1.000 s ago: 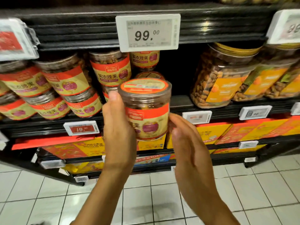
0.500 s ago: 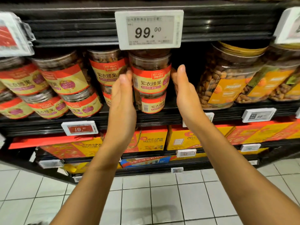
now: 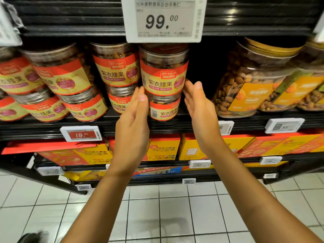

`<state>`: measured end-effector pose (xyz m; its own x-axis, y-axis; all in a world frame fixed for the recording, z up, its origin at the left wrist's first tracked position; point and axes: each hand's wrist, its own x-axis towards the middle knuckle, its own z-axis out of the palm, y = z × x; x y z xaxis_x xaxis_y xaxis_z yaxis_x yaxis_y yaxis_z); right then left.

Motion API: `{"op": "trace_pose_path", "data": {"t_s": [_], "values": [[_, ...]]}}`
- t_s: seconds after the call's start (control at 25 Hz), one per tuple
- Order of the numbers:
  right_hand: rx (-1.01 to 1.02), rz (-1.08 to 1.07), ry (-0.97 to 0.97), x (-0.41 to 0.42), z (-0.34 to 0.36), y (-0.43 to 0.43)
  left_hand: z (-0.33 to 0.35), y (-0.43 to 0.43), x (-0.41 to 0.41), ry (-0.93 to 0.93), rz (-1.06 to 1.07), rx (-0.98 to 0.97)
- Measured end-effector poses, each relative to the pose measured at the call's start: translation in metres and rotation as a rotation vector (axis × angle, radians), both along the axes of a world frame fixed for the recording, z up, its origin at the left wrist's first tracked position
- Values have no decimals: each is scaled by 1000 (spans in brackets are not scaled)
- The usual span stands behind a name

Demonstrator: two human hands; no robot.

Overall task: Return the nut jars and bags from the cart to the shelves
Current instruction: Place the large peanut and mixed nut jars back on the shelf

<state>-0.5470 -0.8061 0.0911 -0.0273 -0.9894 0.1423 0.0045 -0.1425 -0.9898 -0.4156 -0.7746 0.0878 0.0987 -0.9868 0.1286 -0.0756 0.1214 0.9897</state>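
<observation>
On the black shelf (image 3: 168, 126) in front of me, rows of red-and-yellow cashew jars (image 3: 63, 76) stand stacked two high, with large almond jars (image 3: 250, 81) to the right past a dark gap. At the right end of the cashew rows, one nut jar (image 3: 164, 74) sits upright on a lower jar (image 3: 164, 109), label facing out, so I judge this one as good as returned.

My left hand (image 3: 133, 127) and right hand (image 3: 199, 109) flank it, fingers straight and loose, gripping nothing. The right fingers (image 3: 188, 86) lie at the label's edge, and the left fingers (image 3: 142, 97) lie at the seam between the two jars. I cannot tell whether either truly makes contact.

What is left I cannot judge well. The cart is out of view, so how many jars and bags wait in it is unknown. The back of the gap is too dark to show whether more jars stand there. The big price tag (image 3: 164, 20) covers the top jar's lid, and the small tags (image 3: 199, 163) on the lower shelves are too blurred to read.
</observation>
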Motion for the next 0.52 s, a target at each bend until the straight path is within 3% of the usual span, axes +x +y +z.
{"op": "trace_pose_path", "data": {"t_s": [0.36, 0.52], "values": [[1, -32, -58, 1, -4, 4, -1, -12, -1, 70, 43, 15], [12, -85, -48, 2, 2, -2, -2, -3, -8, -60, 33, -26]]}}
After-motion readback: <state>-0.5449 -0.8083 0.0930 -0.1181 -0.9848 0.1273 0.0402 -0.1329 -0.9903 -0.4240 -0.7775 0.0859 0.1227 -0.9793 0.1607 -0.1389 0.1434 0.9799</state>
